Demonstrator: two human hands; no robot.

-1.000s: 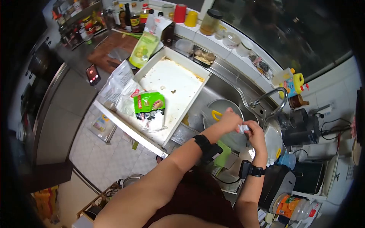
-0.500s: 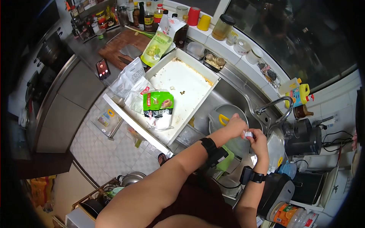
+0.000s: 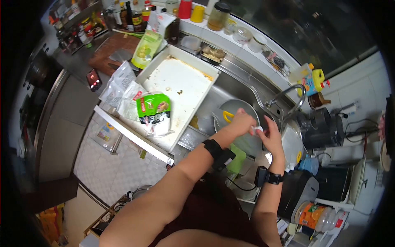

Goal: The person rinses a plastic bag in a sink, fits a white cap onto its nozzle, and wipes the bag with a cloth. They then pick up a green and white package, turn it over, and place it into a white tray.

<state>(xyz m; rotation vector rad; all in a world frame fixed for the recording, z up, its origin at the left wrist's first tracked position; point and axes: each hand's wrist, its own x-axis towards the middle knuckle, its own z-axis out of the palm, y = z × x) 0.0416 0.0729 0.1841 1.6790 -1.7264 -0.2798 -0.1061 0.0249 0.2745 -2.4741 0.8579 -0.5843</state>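
Note:
My left hand (image 3: 242, 123) is closed with its fingertips at a small white object (image 3: 256, 129), whose details are too small to make out. Just to its right, my right hand (image 3: 272, 138) has thumb and fingers apart, the thumb close to or touching the white object. Both hands are above a large round bowl (image 3: 230, 108) in the metal sink. A yellow-handled tool (image 3: 227, 117) rests in the bowl beside my left hand. A green cloth (image 3: 236, 159) lies below the bowl.
A white drawer (image 3: 193, 70) with stains and crumbs spans the counter and sink edge, holding a green packet (image 3: 154, 105) and plastic bags. The faucet (image 3: 302, 88) curves at the right. Also there are a chopping board (image 3: 105, 53), a phone (image 3: 94, 79) and sill jars (image 3: 219, 16).
The view has shifted, so the surroundings appear further left. My right hand's fingers have spread away from the white object, while my left hand stays closed at it.

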